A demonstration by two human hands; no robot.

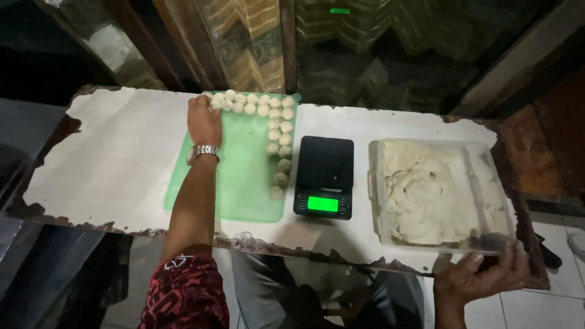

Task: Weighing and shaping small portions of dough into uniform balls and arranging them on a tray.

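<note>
My left hand [203, 119], with a metal wristwatch [205, 150] on its wrist, reaches to the far left corner of a green mat [231, 189]. Its fingertips close on a small dough ball [214, 105] at the left end of a row. Several dough balls [268, 109] run along the mat's far edge and down its right side. My right hand [481, 277] is low at the right. Its fingers curl over the table's front edge [341, 259], just below a clear plastic container [376, 201] full of pale dough [426, 189].
A black digital scale [324, 176] with a lit green display stands between mat and container. The white tabletop [116, 158] has chipped, ragged edges. Dark glass cabinet doors [256, 42] rise behind it. Tiled floor [560, 286] shows at the right.
</note>
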